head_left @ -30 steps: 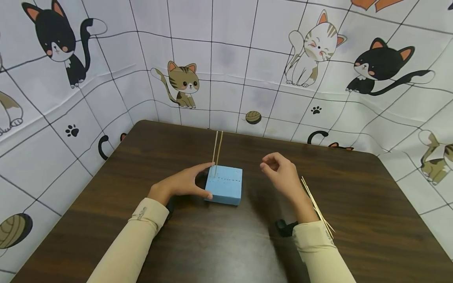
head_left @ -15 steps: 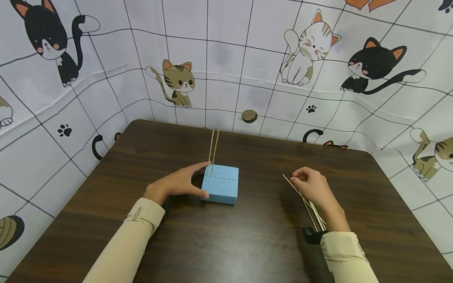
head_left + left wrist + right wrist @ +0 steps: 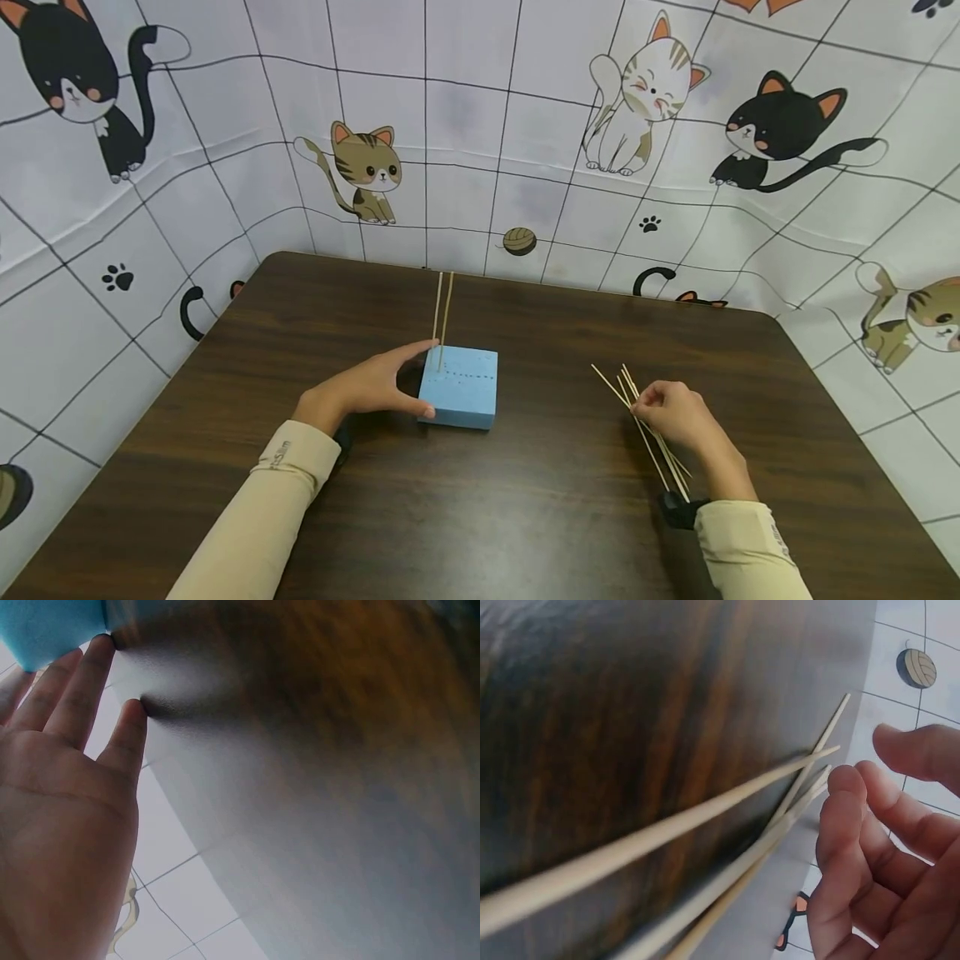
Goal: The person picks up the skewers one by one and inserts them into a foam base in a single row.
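A: ok so where was the pale blue, square-topped block (image 3: 459, 387)? the left wrist cam only caught a bit of it

B: flat on the dark brown, wood-grain surface (image 3: 465, 517), around the middle. the left hand (image 3: 367, 386) was gripping its left side, thumb at the near corner, fingers at the far one

A: and the two thin, straw-coloured sticks (image 3: 447, 310)?

B: standing up from the block's top near the left edge, side by side, both tipped slightly right. a row of tiny dark holes ran across the top beside them

A: what about the right hand (image 3: 678, 412)?

B: down at the loose pale wooden skewers (image 3: 675, 825), over on the right, well apart from the block. looked released to me: fingers bent, thumb held away from the fingertips in the right wrist view. couldn't tell if a fingertip was touching the skewer ends tho

A: were those in a neat pile?

B: lol more like a messy fan, crossing near their far ends, partly hidden by the hand

A: and the rest?

B: white backdrop (image 3: 472, 125) with black grid lines and cartoon cats (image 3: 371, 171), cream long sleeves (image 3: 240, 517) on both arms, small black gadget (image 3: 678, 510) at the right wrist
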The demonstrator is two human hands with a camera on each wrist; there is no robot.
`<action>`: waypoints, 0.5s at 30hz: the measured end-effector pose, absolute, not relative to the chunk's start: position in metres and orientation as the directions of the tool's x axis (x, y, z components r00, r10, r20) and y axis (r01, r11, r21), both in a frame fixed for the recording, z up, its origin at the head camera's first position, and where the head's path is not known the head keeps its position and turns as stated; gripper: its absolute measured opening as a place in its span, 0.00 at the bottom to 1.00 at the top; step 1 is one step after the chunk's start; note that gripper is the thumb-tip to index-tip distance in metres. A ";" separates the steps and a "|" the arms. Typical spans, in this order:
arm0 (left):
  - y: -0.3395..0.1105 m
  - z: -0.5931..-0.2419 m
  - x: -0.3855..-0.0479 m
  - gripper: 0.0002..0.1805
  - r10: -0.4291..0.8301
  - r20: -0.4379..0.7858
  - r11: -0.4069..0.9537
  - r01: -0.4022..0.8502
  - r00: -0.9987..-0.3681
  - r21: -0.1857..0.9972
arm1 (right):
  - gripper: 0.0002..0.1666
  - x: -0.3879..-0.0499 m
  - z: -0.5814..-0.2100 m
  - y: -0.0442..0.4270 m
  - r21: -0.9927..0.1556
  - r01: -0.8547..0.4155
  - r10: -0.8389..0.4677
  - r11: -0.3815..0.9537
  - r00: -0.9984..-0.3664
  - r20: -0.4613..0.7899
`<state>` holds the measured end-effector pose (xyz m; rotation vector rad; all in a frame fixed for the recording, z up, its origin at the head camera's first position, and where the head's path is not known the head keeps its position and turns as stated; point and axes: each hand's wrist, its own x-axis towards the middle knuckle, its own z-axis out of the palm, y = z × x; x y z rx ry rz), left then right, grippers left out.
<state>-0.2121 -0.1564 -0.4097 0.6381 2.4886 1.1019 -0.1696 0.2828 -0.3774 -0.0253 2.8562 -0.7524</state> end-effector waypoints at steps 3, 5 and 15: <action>-0.157 -0.411 -0.212 0.61 0.528 -0.126 0.597 0.262 -0.840 0.758 | 0.11 -0.169 -0.380 0.282 -0.481 0.049 -0.061 0.875 -0.976 -0.210; -0.157 -0.411 -0.212 0.61 0.529 -0.121 0.597 0.267 -0.840 0.757 | 0.12 -0.169 -0.381 0.283 -0.472 0.056 -0.057 0.880 -0.974 -0.221; -0.157 -0.410 -0.212 0.61 0.533 -0.122 0.594 0.267 -0.838 0.759 | 0.12 -0.167 -0.386 0.285 -0.467 0.103 -0.024 0.878 -0.966 -0.259</action>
